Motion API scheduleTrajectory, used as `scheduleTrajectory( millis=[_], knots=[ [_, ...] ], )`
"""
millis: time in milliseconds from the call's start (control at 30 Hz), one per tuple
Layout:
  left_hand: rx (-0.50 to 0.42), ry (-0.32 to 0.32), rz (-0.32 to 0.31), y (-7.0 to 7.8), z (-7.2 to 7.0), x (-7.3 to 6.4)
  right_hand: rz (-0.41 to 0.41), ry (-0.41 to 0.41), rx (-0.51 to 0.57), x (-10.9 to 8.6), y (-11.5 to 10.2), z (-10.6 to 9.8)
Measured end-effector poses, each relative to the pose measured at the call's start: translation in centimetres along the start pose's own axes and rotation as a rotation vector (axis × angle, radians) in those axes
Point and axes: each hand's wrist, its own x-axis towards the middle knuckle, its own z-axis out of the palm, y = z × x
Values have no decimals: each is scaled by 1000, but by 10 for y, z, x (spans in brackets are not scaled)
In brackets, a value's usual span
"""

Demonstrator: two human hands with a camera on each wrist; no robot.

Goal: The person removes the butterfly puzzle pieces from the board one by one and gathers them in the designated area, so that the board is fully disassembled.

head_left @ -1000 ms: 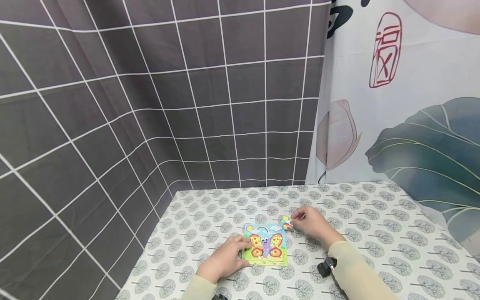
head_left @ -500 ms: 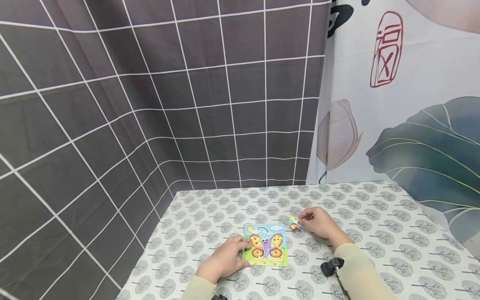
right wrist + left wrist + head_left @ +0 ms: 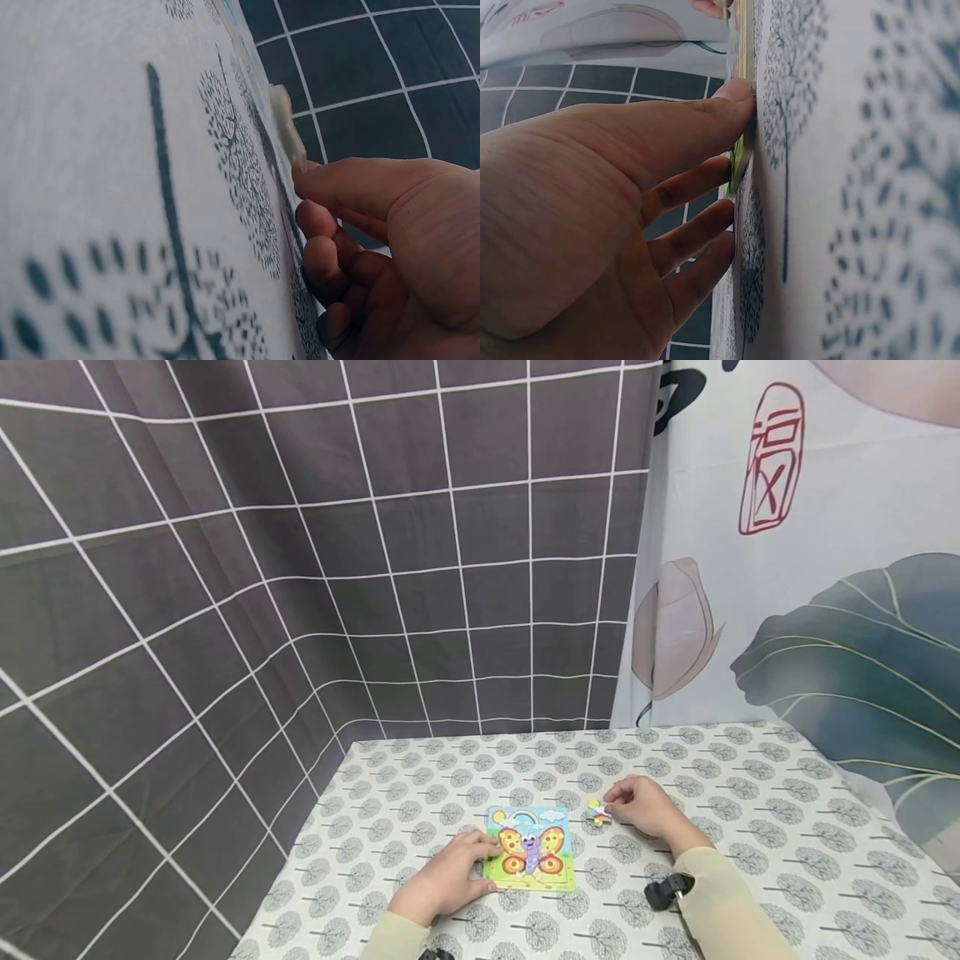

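Note:
A square butterfly puzzle board (image 3: pixel 531 827) lies flat on the cloth in the head view. My left hand (image 3: pixel 448 872) rests at its left side, index fingertip over the left edge and thumb at the near left corner. The left wrist view shows that thumb (image 3: pixel 705 124) against the board's thin edge, the other fingers fairly straight. To the right of the board my right hand (image 3: pixel 647 808) pinches a small multicoloured puzzle piece (image 3: pixel 597 812) between thumb and index finger. Seen edge-on in the right wrist view, the pale piece (image 3: pixel 286 124) sticks out past the thumb, close over the cloth.
A white cloth printed with grey trees (image 3: pixel 420 777) covers the table. Behind it hangs a dark curtain (image 3: pixel 487 585) with white grid lines. A pale curtain (image 3: pixel 690 635) with leaf and flower prints hangs at the right.
My right hand has moved right, away from the board's upper right corner, taking the puzzle piece along. The left hand and the board have stayed in place.

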Motion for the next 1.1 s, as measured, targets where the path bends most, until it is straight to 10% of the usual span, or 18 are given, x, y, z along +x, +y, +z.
scheduleTrajectory(
  millis=[1100],
  knots=[
    [-39,0,1,2,-3,-2,74,-5,-4,2,1,2]
  ],
)
